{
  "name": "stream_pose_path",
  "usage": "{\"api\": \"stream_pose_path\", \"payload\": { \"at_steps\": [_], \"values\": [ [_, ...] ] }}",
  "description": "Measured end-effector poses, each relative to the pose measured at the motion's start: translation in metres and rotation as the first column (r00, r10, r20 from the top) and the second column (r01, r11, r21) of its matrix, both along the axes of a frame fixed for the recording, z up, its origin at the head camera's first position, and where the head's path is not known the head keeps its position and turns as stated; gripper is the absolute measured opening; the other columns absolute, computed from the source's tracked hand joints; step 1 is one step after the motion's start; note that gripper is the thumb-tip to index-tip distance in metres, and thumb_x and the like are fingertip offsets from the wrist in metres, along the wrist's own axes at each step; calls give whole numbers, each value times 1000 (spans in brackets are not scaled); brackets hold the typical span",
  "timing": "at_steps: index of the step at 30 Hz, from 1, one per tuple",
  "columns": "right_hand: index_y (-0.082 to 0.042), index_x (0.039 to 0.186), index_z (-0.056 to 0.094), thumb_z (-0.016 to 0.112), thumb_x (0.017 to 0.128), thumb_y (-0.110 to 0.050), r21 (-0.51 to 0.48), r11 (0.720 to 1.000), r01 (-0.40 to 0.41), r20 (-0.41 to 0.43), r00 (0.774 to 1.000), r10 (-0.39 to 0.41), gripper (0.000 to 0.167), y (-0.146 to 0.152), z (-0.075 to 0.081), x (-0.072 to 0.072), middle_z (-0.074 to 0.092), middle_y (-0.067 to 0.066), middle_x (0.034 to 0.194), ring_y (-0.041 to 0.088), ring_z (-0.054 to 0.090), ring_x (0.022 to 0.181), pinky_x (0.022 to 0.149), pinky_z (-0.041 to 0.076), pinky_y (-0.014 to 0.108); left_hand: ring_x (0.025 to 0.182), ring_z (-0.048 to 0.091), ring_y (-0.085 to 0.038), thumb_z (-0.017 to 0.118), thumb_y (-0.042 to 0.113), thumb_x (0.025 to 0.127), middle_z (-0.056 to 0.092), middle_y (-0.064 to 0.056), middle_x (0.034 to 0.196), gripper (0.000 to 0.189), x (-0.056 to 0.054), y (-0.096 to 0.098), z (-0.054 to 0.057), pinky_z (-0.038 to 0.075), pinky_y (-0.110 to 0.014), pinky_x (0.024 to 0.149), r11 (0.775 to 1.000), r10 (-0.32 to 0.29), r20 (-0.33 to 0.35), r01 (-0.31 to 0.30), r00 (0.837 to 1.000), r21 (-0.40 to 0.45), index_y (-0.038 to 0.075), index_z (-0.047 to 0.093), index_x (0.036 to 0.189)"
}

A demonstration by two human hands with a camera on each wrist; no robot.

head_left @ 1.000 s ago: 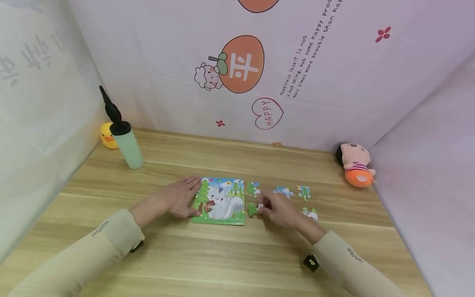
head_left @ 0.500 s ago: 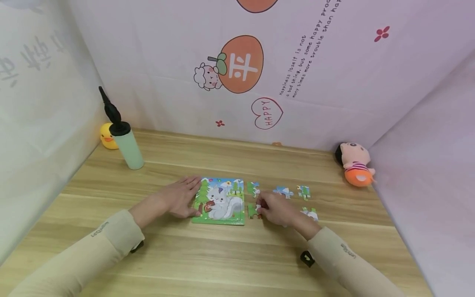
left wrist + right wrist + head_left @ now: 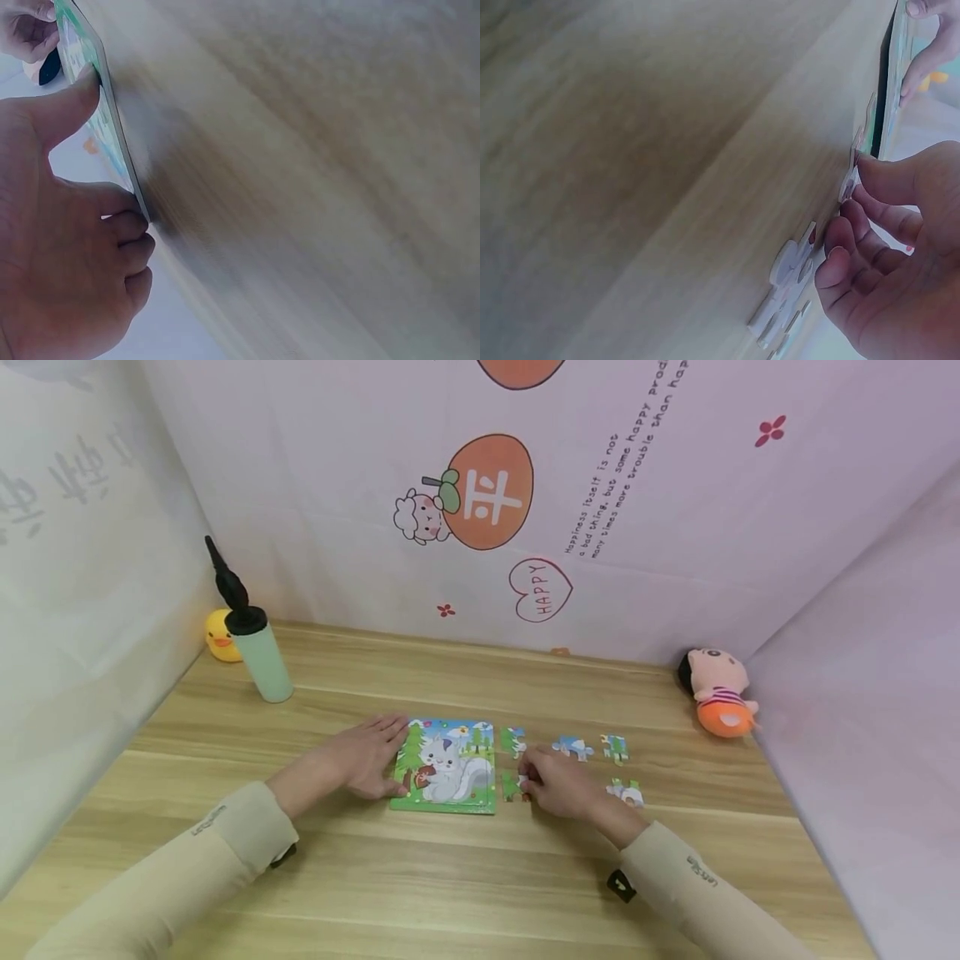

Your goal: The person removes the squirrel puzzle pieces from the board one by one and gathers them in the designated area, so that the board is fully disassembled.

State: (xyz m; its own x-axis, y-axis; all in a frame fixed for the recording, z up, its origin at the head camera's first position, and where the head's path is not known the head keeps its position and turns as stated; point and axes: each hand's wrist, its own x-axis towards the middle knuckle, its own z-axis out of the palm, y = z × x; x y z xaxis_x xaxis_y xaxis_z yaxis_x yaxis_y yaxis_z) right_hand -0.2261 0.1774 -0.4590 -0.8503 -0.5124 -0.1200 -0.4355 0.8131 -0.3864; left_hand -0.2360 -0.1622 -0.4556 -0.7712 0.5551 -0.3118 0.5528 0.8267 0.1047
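A square jigsaw puzzle (image 3: 447, 768) with a grey squirrel lies flat on the wooden table. My left hand (image 3: 367, 758) rests at its left edge, fingers stretched out along the far corner; in the left wrist view the thumb (image 3: 79, 105) presses on its face. Right of the board, my right hand (image 3: 561, 783) pinches a small jigsaw piece (image 3: 848, 184) between thumb and fingers, low over the table. That piece is mostly covered by the fingers and meets a green jigsaw piece (image 3: 512, 787). Just beyond lies another green-and-blue piece (image 3: 513, 741).
Loose jigsaw pieces lie to the right: a blue one (image 3: 573, 748), a tree one (image 3: 615, 748) and a green-and-white one (image 3: 626, 793). A hand pump (image 3: 264, 664) and a yellow duck (image 3: 221, 635) stand back left. A doll (image 3: 722, 693) lies back right, by the fabric wall.
My right hand has shifted slightly left, bringing the pinched piece up against the green piece, and its forearm has swung a little left. The left hand stays on the puzzle.
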Motion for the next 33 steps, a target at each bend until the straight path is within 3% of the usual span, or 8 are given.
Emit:
{"api": "stream_pose_path", "payload": {
  "at_steps": [9, 15, 22, 27, 33],
  "values": [
    [-9, 106, 70, 67, 101, -15, -71, 997, 6, -119, 993, -14, 8, -15, 7, 4, 71, 1, 98, 9, 66, 84, 71, 58, 22, 162, 20, -42, 63, 61, 95, 18, -26, 172, 103, -4, 0, 8, 18, -53, 136, 1000, 5, 49, -6, 999, 18, -9, 27, 160],
    [-4, 113, 72, 72, 98, -18, -33, 993, -114, -239, 966, 103, 21, -40, 8, 12, 76, 8, 111, 23, 72, 104, 89, 64, 37, 162, 20, -42, 58, 56, 99, 21, -26, 172, 94, -3, 2, 17, 19, -55, 135, 998, 10, 66, -14, 998, 67, -8, 28, 160],
    [-6, 133, 68, 72, 98, -38, 119, 976, -184, -231, 951, 207, 47, -60, 3, 18, 71, 9, 135, 28, 62, 131, 116, 52, 46, 164, 17, -36, 57, 52, 103, 18, -18, 175, 88, 19, 21, 13, 19, -53, 136, 981, -135, -5, 135, 991, 136, -2, 24, 163],
    [-5, 135, 67, 73, 96, -46, 173, 965, -196, -246, 941, 235, 57, -65, 3, 22, 72, 9, 135, 27, 62, 130, 117, 50, 45, 164, 19, -30, 55, 52, 104, 18, -11, 176, 82, 37, 25, 10, 25, -49, 135, 976, -190, -11, 190, 982, 106, 5, 25, 165],
    [-6, 131, 70, 78, 92, -42, 163, 968, -192, -283, 931, 232, 54, -61, -1, 24, 75, 7, 130, 24, 66, 122, 111, 54, 42, 163, 25, -29, 50, 43, 108, 23, -10, 175, 70, 46, 26, 2, 29, -47, 133, 971, -224, -4, 223, 975, 82, 4, 30, 163]
  ]
}}
